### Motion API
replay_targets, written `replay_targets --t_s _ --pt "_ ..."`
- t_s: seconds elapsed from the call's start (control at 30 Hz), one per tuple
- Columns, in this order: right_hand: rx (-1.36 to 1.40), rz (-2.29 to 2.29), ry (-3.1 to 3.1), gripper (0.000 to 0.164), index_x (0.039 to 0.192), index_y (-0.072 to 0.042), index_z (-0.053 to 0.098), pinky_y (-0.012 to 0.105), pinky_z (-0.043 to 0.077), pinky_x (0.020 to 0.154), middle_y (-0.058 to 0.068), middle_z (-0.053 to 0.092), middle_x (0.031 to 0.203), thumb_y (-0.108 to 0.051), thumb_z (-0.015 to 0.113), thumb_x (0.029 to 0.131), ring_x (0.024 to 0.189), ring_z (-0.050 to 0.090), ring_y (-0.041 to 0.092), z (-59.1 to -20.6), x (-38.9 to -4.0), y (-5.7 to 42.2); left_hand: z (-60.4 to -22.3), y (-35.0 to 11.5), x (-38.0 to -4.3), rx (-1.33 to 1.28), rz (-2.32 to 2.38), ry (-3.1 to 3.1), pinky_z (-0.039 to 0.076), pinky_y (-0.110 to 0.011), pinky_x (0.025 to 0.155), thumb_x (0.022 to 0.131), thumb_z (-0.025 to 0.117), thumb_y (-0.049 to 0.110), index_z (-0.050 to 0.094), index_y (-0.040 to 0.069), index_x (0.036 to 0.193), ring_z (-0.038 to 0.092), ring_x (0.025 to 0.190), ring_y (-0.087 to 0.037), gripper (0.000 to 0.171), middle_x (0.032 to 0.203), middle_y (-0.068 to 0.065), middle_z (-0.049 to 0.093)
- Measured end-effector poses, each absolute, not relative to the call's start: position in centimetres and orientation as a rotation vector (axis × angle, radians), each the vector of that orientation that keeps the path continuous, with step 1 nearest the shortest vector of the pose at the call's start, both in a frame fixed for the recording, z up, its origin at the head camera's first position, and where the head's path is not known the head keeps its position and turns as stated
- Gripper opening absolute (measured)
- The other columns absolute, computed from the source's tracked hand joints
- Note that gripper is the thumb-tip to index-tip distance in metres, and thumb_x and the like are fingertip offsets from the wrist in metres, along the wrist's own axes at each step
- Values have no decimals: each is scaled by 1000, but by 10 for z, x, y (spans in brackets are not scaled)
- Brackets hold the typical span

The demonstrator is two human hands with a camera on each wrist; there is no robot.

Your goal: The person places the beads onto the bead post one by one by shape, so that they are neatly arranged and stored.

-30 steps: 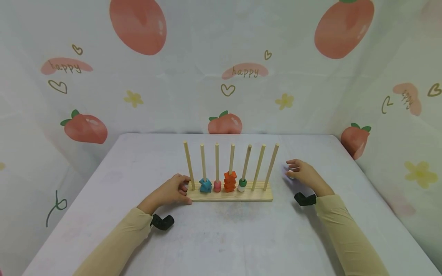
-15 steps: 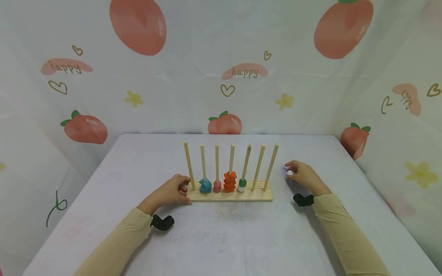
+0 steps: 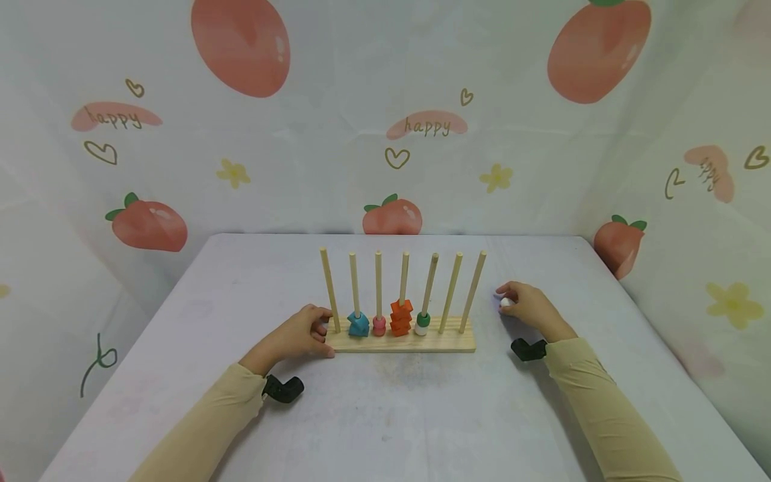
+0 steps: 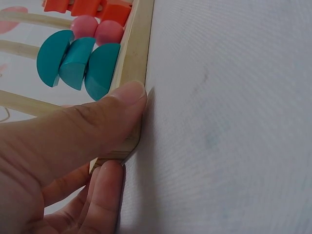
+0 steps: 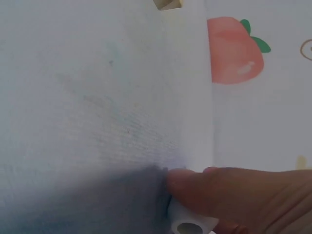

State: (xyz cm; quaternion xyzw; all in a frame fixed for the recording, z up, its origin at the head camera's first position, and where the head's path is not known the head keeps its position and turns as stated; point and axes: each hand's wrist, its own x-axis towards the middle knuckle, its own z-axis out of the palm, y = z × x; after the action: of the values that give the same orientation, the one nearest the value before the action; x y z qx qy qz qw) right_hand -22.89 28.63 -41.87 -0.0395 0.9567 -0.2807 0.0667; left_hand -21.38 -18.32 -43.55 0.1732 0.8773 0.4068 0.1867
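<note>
A wooden peg board [image 3: 403, 344] with several upright pegs stands on the table. My left hand [image 3: 299, 333] grips its left end, thumb on the front edge of the base. Teal half-round blocks [image 4: 73, 63] sit on the second peg from the left, followed by two pink beads [image 3: 379, 326] and a stack of orange blocks [image 3: 400, 318]. Another peg carries a green bead [image 3: 423, 318] above a white one. The leftmost peg and the two rightmost pegs are bare. Right of the board, my right hand [image 3: 531, 309] pinches a white bead [image 5: 181, 214] with a hole, low over the table.
A white cloth covers the table [image 3: 385, 415]. Behind and beside it hangs a white curtain [image 3: 325, 181] printed with peaches, hearts and flowers. Black wrist mounts [image 3: 283, 388] sit at both wrists. Some table lies between the board's right end and my right hand.
My right hand has lowered slightly and its fingers have closed in on the white bead, which shows more clearly now. The left hand and the peg board have stayed put.
</note>
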Motion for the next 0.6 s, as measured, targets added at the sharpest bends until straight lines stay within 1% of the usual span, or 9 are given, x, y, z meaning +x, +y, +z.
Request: replay_targets --t_s 0.1,0.23,0.47,0.6 --pt "-131 -832 2921 31 116 3 62 53 45 91 25 61 114 -2 65 86 103 55 37 -420 -229 286 -436 -183 -214 484 1145 2470 52 -32 82 70 88 12 45 -10 135 57 95 -20 81 114 -16 48" --pt "-100 -856 2948 31 118 4 63 50 47 88 26 61 117 -1 64 87 104 56 39 -420 -229 285 -435 -183 -214 472 1137 2474 51 -32 82 70 88 12 45 -9 135 57 95 -20 80 113 -16 48" --pt "-58 -957 2994 31 119 3 64 51 47 91 27 59 121 -5 62 89 111 56 41 -411 -224 284 -433 -182 -213 475 1119 2485 51 -32 81 69 88 12 45 -9 135 56 95 -20 81 115 -16 48" --pt "-61 -1031 3026 31 122 2 63 51 48 92 26 60 119 -7 62 92 113 57 42 -406 -222 282 -432 -182 -213 469 1126 2482 51 -31 81 69 88 12 45 -9 135 56 95 -20 81 114 -16 49"
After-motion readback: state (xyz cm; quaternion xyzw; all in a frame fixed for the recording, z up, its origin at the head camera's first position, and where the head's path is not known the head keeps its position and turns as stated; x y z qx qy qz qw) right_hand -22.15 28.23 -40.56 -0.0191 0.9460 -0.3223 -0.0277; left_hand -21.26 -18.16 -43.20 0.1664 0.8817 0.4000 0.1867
